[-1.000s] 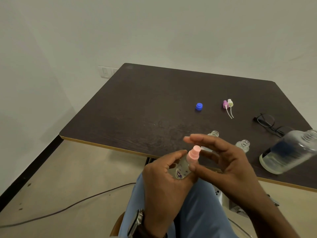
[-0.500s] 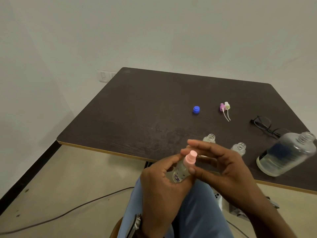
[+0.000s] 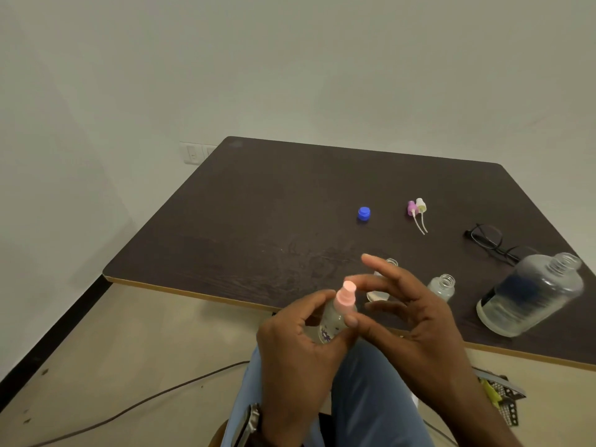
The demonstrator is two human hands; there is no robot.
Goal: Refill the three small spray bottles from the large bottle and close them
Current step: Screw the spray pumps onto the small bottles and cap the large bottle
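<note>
A: What is the left hand [image 3: 300, 337] doing?

B: Its fingers are wrapped around a small spray bottle [image 3: 332, 321], held over the lap just in front of the table [image 3: 258, 221] edge. The pink spray head [image 3: 345, 296] sits on the bottle's neck.

A: And the right hand [image 3: 409, 314]?

B: A second ago its thumb and forefinger were pinched around the pink head. Now the forefinger has lifted away and the fingers are spread wide, with only the thumb tip touching the base of the head. It holds nothing.

A: So that one is closed?

B: Probably between twists, or just finished; I cannot tell whether the thread is fully seated.

A: What remains?

B: Two small bottles [image 3: 443, 287] stand uncapped near the front edge, one partly hidden behind the right hand. Their purple and white spray heads [image 3: 416, 208] lie side by side further back, with a blue cap [image 3: 363, 213] to their left. The large bottle [image 3: 529, 295] stands open at the right. I cannot tell how full the two are. Glasses [image 3: 490, 240] lie behind it.
</note>
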